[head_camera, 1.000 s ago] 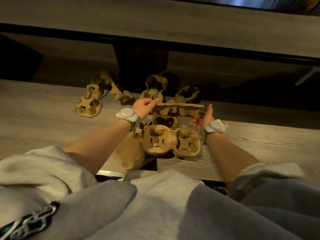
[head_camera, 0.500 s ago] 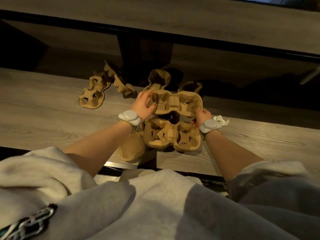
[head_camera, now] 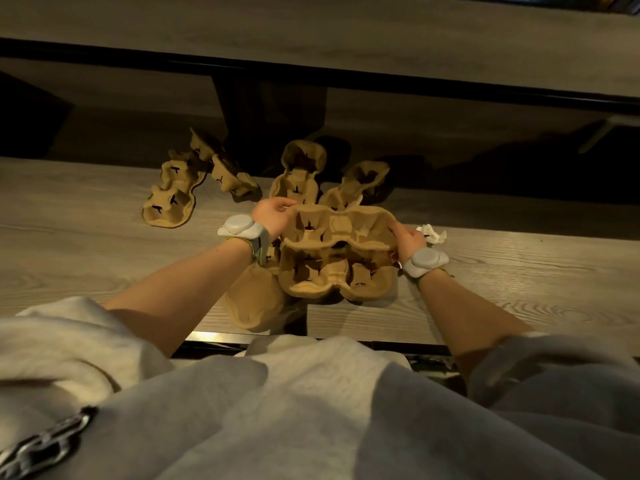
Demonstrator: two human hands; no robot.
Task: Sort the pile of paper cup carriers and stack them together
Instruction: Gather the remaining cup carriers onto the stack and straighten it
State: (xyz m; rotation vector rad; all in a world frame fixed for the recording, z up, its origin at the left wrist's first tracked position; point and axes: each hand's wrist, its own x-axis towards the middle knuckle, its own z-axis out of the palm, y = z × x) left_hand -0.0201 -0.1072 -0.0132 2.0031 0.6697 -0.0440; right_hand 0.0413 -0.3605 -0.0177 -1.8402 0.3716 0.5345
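Note:
I hold a brown two-cup paper carrier [head_camera: 341, 225] just above the table, cups facing up. My left hand [head_camera: 272, 214] grips its left end and my right hand [head_camera: 408, 239] grips its right end. Directly below and in front of it lies another carrier [head_camera: 337, 275], partly covered by the held one. A further carrier [head_camera: 254, 299] lies under my left forearm at the table's near edge. Loose carriers lie farther back: one flat at the left [head_camera: 171, 195], one tilted beside it [head_camera: 221, 168], and two at the middle back [head_camera: 299, 174] [head_camera: 360, 183].
The wooden table [head_camera: 519, 289] has a dark gap behind its far edge, with another wooden surface [head_camera: 311, 32] beyond. A crumpled white paper scrap [head_camera: 433, 233] lies just right of my right hand. My grey sweatshirt fills the bottom of the view.
The carrier in my hands has turned from edge-on to cups-up and come down toward me, over the carrier lying in front. My right hand went from open to gripping its right end.

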